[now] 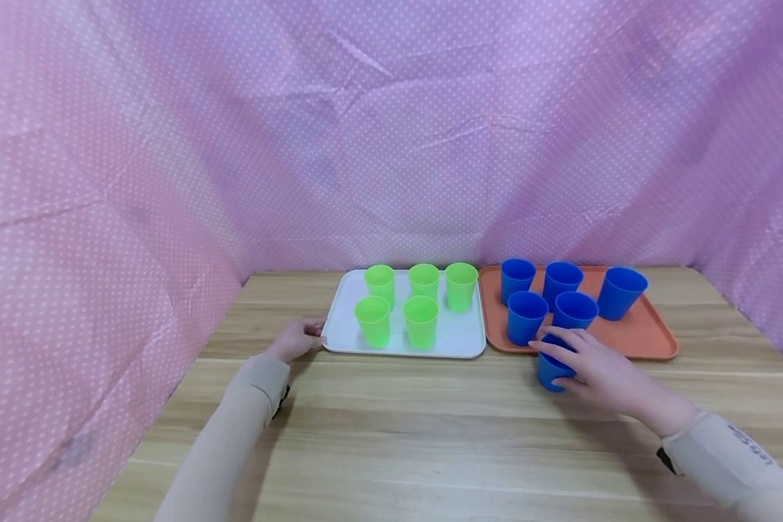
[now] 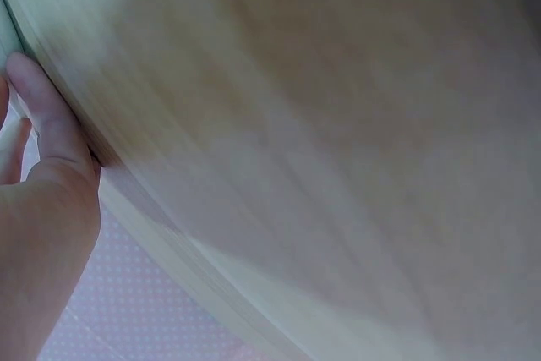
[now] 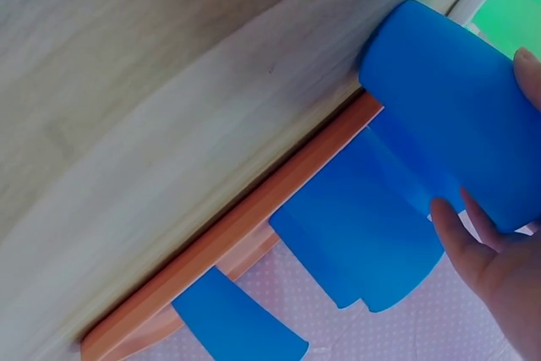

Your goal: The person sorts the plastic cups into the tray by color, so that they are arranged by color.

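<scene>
My left hand [image 1: 296, 339] is at the left edge of a white tray [image 1: 339, 330], its thumb and fingers holding the rim. In the left wrist view that hand [image 2: 55, 150] is partly cut off. My right hand [image 1: 597, 370] grips a blue cup [image 1: 551, 373] by its upper part, just in front of an orange tray [image 1: 646, 341]. The right wrist view shows the gripped blue cup [image 3: 456, 107] between thumb and fingers. Several other blue cups [image 1: 527, 319] stand upright on the orange tray; the rightmost blue cup [image 1: 620, 293] looks slightly tilted.
Several light green cups [image 1: 420, 322] stand upright on the white tray. Both trays lie side by side at the back of a wooden table [image 1: 417, 428]. A pink dotted cloth [image 1: 417, 145] hangs behind the table and along its sides.
</scene>
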Motion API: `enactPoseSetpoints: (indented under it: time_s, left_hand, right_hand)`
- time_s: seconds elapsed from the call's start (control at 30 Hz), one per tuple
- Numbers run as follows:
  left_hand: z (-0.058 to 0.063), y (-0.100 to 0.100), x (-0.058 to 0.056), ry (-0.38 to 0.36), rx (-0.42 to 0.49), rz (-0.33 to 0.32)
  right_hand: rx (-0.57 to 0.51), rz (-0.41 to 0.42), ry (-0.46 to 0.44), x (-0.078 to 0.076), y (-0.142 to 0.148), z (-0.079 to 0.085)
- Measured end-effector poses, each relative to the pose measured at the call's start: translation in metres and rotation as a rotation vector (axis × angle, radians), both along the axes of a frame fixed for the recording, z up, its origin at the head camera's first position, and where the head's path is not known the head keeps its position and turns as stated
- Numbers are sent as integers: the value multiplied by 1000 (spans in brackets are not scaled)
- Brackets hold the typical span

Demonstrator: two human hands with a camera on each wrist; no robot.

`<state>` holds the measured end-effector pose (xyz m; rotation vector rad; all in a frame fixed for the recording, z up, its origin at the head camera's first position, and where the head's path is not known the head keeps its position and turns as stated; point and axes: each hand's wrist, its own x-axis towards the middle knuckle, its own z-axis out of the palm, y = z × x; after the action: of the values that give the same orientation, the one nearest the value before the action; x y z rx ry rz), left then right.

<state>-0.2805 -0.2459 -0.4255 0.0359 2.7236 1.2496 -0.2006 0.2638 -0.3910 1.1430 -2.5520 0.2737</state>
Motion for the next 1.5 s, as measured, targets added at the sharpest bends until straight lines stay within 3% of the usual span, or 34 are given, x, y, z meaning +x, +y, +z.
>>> enactPoseSetpoints:
  time_s: [0.2, 0.67, 1.13, 1.33, 1.5]
  left_hand:
    - [2, 2, 2, -24, -31, 34]
    - [-2, 0, -1, -22, -23, 22]
    - [-2, 2, 0, -20, -25, 31]
    - [-3, 3, 2, -33, -24, 28]
    - [-2, 4, 3, -31, -15, 24]
  right_hand:
    - [-25, 4, 47, 0, 10, 3]
    - [-79, -14, 136, -6, 58, 0]
    - [-104, -237, 103, -21, 98, 9]
    - [-94, -263, 91, -26, 101, 9]
    - [-80, -314, 27, -30, 99, 11]
